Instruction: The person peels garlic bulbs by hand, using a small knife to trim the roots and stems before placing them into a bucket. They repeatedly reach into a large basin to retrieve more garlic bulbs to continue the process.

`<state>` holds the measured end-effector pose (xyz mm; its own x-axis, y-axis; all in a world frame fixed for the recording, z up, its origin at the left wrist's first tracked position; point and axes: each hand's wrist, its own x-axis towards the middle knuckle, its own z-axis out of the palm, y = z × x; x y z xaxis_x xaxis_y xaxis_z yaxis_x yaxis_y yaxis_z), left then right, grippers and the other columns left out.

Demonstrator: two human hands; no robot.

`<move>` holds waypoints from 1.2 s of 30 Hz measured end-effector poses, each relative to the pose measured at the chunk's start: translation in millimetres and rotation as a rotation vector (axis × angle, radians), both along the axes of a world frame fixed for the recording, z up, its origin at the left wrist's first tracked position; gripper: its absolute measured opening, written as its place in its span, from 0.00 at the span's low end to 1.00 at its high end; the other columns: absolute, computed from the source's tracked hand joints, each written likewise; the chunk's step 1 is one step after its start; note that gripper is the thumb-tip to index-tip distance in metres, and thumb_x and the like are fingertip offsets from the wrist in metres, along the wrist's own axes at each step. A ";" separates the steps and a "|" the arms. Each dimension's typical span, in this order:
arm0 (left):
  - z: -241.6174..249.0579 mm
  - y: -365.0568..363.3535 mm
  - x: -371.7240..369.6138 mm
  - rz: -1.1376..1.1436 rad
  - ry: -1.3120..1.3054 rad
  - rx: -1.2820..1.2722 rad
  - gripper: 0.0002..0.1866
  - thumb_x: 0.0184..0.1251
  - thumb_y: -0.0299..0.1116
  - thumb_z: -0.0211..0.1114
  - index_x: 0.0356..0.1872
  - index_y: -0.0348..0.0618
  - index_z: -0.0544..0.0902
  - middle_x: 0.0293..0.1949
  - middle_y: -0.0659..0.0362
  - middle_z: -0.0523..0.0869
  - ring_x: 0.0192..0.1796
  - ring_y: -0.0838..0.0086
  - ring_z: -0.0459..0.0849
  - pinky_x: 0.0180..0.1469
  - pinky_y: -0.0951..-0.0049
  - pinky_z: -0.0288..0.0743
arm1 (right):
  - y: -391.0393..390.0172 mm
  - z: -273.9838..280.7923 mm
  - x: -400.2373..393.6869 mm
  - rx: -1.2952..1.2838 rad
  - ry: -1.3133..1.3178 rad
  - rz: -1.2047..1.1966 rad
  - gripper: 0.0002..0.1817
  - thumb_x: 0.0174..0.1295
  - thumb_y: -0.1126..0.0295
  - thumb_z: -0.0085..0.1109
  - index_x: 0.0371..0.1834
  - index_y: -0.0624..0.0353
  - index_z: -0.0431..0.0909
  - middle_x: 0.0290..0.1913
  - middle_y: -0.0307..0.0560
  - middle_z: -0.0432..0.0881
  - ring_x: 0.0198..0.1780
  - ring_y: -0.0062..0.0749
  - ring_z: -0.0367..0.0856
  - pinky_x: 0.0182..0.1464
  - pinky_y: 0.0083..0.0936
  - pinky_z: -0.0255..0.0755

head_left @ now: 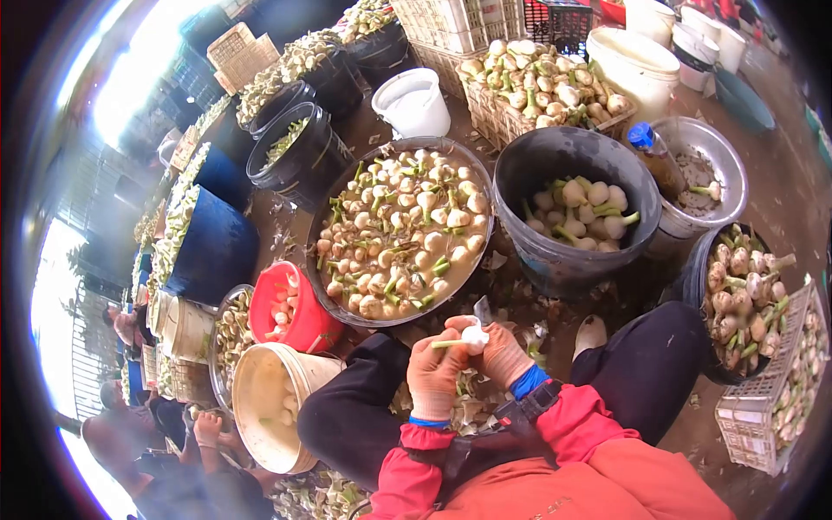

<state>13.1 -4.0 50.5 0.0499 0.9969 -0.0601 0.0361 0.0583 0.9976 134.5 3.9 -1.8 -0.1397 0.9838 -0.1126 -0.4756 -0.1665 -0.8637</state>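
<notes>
wet muddy floor (784, 165), bright daylight

Both hands met in front of the person's body, above the bent knees. The left hand (436, 374) was closed in a loose fist, knuckles up, thumb and fingers pinched together. The right hand (500, 350) sat just beside it, touching it, fingers curled and gripping. Both wore thin pinkish gloves. Red sleeves covered the forearms, a blue cuff showing at each wrist, with a dark strap around the right wrist.
</notes>
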 end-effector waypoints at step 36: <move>-26.5 42.3 -43.6 0.426 -0.842 -0.568 0.09 0.59 0.34 0.63 0.40 0.44 0.80 0.40 0.58 0.84 0.43 0.66 0.82 0.44 0.65 0.80 | 37.5 6.8 -30.4 -0.013 -0.283 -0.153 0.17 0.54 0.82 0.55 0.48 0.58 0.79 0.39 0.41 0.82 0.40 0.22 0.77 0.45 0.18 0.71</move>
<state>-30.5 38.3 24.0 -0.0510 0.7804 -0.6231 -0.7753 0.3624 0.5173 104.1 41.4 5.0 0.0483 0.9892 -0.1382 -0.2370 -0.1231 -0.9637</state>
